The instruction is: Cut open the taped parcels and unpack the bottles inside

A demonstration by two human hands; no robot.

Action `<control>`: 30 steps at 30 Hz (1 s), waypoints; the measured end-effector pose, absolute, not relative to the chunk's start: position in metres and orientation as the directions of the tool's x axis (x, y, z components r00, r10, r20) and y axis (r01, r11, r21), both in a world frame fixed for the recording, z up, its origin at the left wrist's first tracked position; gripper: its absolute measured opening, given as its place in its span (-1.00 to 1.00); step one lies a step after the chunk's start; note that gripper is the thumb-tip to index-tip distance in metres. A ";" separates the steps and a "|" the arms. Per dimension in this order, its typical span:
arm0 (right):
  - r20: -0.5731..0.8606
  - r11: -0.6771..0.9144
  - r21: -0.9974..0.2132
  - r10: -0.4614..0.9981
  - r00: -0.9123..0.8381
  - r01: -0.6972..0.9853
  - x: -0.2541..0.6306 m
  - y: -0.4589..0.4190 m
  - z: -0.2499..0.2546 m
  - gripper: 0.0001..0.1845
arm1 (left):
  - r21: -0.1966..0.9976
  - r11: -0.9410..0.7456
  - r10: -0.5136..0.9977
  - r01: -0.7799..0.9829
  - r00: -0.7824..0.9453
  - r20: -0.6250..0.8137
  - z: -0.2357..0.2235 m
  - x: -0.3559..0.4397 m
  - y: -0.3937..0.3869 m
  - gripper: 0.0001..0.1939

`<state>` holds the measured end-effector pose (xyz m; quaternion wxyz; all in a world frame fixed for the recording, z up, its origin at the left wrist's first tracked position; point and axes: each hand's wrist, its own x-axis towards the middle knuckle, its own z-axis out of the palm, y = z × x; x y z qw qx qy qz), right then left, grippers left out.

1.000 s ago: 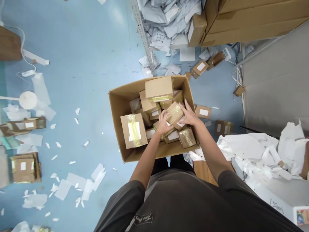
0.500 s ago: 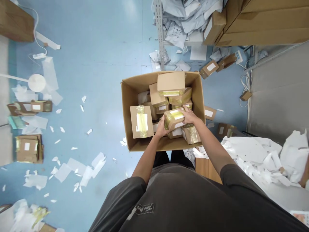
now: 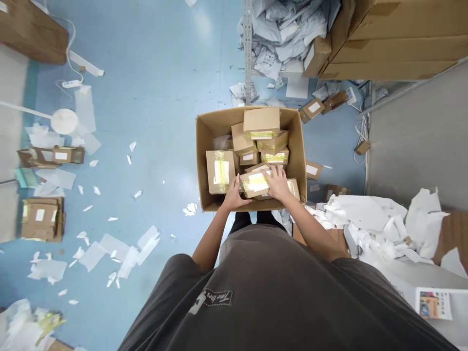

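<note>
A small cardboard box (image 3: 255,184) with a white label and yellowish tape is held between my two hands, low in the big open carton (image 3: 202,170). My left hand (image 3: 233,196) grips its left end, the thumb along the near edge. Over the right end my right hand (image 3: 277,183) curls its fingers. Under and behind the held box lie several other taped boxes, partly hidden by it. To the left of my left hand lies a larger labelled box (image 3: 211,173). A plain-topped box (image 3: 261,119) sits on the pile at the carton's far side.
Beyond the carton stands a metal shelf post (image 3: 247,53) beside grey mailing bags (image 3: 288,29). Large cartons (image 3: 395,44) are at the far right. Crumpled white paper (image 3: 369,212) heaps up at right. Paper scraps litter the blue floor (image 3: 164,131) at left.
The held box has come down and towards my body, now lower among the other boxes. Both hands moved with it, and the right hand now lies more over its top. The camera view shifted slightly.
</note>
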<state>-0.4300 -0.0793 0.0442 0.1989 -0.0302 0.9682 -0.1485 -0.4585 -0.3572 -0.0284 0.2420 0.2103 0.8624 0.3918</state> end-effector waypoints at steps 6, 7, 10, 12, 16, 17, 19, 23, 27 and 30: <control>-0.490 0.948 -0.266 0.022 -0.872 0.174 -0.368 -0.123 0.032 0.31 | 0.709 0.654 0.596 0.266 -0.758 -0.266 -0.020 -0.429 -0.374 0.50; -0.521 0.947 -0.254 0.038 -0.853 0.197 -0.362 -0.126 0.025 0.33 | 0.689 0.667 0.613 0.284 -0.735 -0.290 -0.023 -0.425 -0.372 0.46; -0.616 0.943 -0.223 0.060 -0.786 0.247 -0.351 -0.123 0.006 0.32 | 0.623 0.718 0.639 0.309 -0.648 -0.415 -0.030 -0.414 -0.359 0.30; -0.659 0.938 -0.227 0.051 -0.750 0.263 -0.349 -0.114 -0.001 0.31 | 0.585 0.750 0.630 0.309 -0.605 -0.488 -0.031 -0.410 -0.350 0.23; -0.653 0.920 -0.309 -0.020 -0.757 0.242 -0.356 -0.092 0.001 0.29 | 0.520 0.786 0.601 0.335 -0.614 -0.512 -0.023 -0.414 -0.340 0.14; -0.629 0.916 -0.325 -0.024 -0.777 0.236 -0.361 -0.087 0.004 0.27 | 0.516 0.785 0.602 0.343 -0.618 -0.506 -0.020 -0.420 -0.339 0.11; -0.559 0.911 -0.342 -0.001 -0.829 0.230 -0.377 -0.079 0.012 0.24 | 0.527 0.772 0.616 0.356 -0.625 -0.481 -0.013 -0.439 -0.335 0.06; -0.407 0.917 -0.338 0.061 -0.912 0.212 -0.439 -0.058 0.028 0.28 | 0.553 0.738 0.634 0.387 -0.679 -0.370 -0.007 -0.511 -0.312 0.05; -0.308 0.932 -0.316 0.079 -0.948 0.180 -0.524 -0.030 0.036 0.34 | 0.515 0.758 0.608 0.401 -0.720 -0.335 -0.013 -0.607 -0.271 0.18; -0.278 0.937 -0.310 0.073 -0.958 0.161 -0.581 -0.009 0.033 0.38 | 0.480 0.765 0.609 0.431 -0.727 -0.317 -0.024 -0.674 -0.240 0.24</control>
